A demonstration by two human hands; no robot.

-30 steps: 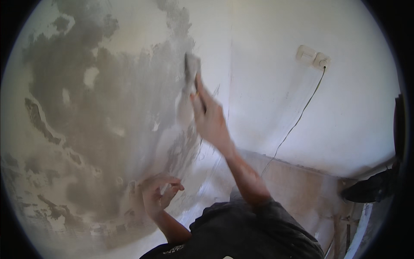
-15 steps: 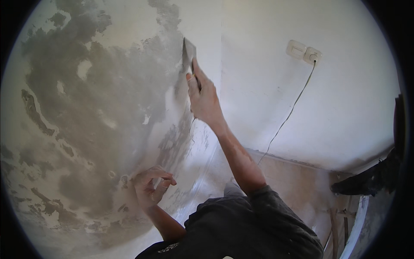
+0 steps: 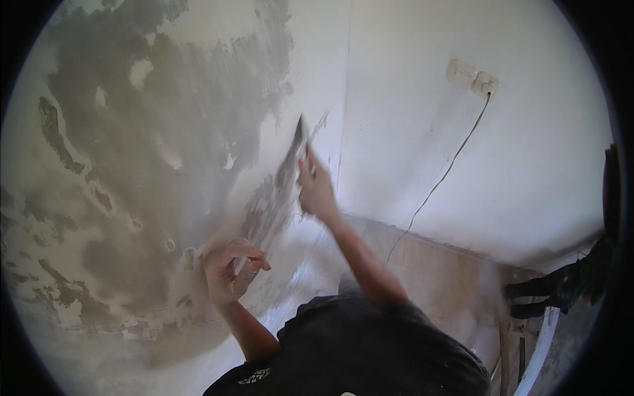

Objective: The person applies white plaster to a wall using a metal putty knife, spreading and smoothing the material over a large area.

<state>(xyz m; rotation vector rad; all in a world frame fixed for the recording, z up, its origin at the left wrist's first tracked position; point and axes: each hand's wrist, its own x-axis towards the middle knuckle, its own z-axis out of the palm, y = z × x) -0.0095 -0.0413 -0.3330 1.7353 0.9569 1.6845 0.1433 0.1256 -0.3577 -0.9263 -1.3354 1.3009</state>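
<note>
My right hand [image 3: 317, 191] is closed around the handle of a scraper [image 3: 300, 132], whose thin metal blade points up against the wall near the corner; motion blurs the hand a little. Grey patches and stripped spots mark the wall [image 3: 165, 132] on the left, with whitish coating between them. Lower down, my left hand [image 3: 231, 267] is held close to that wall, its fingers curled and the thumb bent toward the forefinger. Nothing shows in it. Whether it touches the wall I cannot tell.
On the white right-hand wall sits a double socket plate [image 3: 474, 78] with a thin cable [image 3: 439, 179] hanging to the floor [image 3: 422, 270]. At the far right are the dark-clothed legs of another person [image 3: 561, 280], above a pale curved rail [image 3: 538, 350].
My right hand has come down the wall with the scraper, toward me. The left hand holds nearly the same pose. The view has shifted slightly, and the other person's legs have moved.
</note>
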